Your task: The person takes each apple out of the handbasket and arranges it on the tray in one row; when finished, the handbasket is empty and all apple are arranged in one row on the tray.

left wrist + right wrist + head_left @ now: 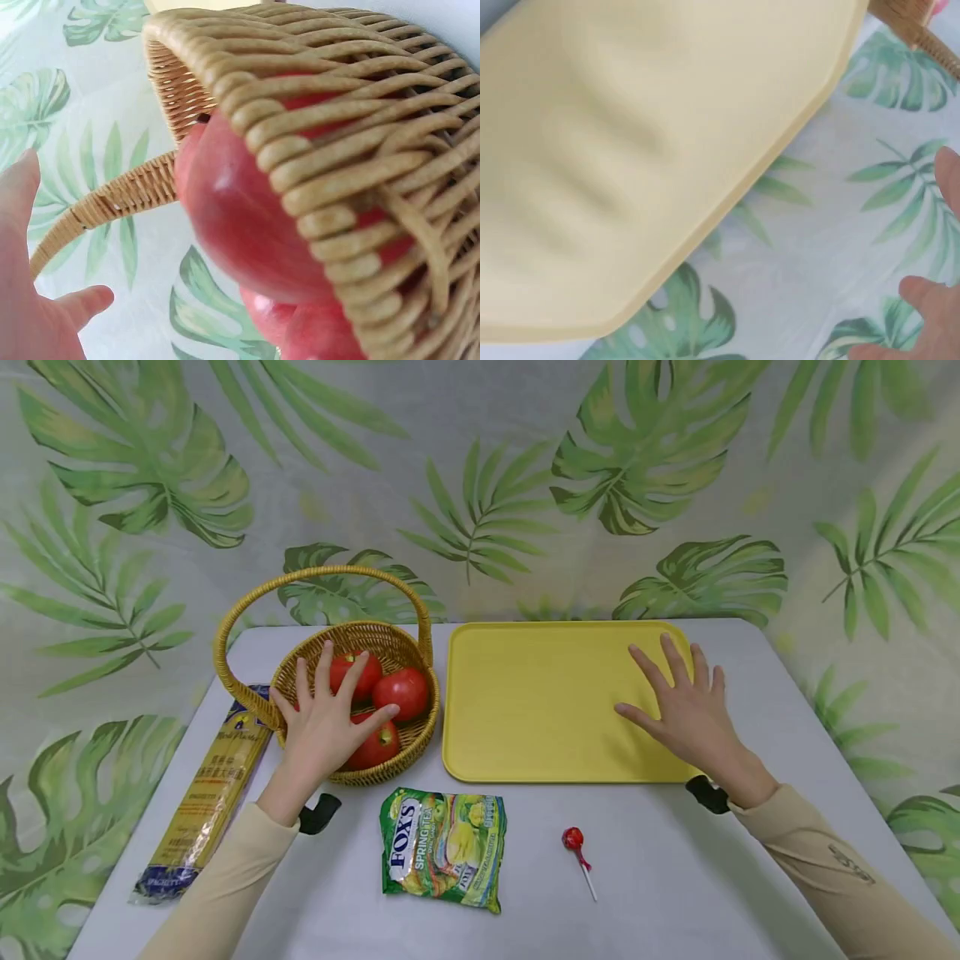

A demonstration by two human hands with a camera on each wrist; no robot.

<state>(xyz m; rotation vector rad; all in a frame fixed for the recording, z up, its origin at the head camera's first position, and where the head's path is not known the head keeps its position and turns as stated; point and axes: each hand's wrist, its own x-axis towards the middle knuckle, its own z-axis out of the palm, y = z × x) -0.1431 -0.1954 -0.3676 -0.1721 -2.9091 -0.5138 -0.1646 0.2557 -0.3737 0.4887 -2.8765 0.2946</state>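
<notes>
My left hand hovers with spread fingers above a wicker basket, holding nothing. Three red apples lie inside the basket, partly hidden by that hand in the head view. In the left wrist view, one apple shows large behind the woven rim, and the left hand is apart from it. Over the right side of a yellow tray, my right hand is raised, fingers spread and nothing in it. The right wrist view shows the tray bare, with the hand's fingertips at the right edge.
A green bag of Fox's candy lies in front of the basket and tray. To its right is a red lollipop with a white stick. A long spaghetti pack lies left of the basket, whose tall handle arches up. Leaf-patterned cloth hangs behind.
</notes>
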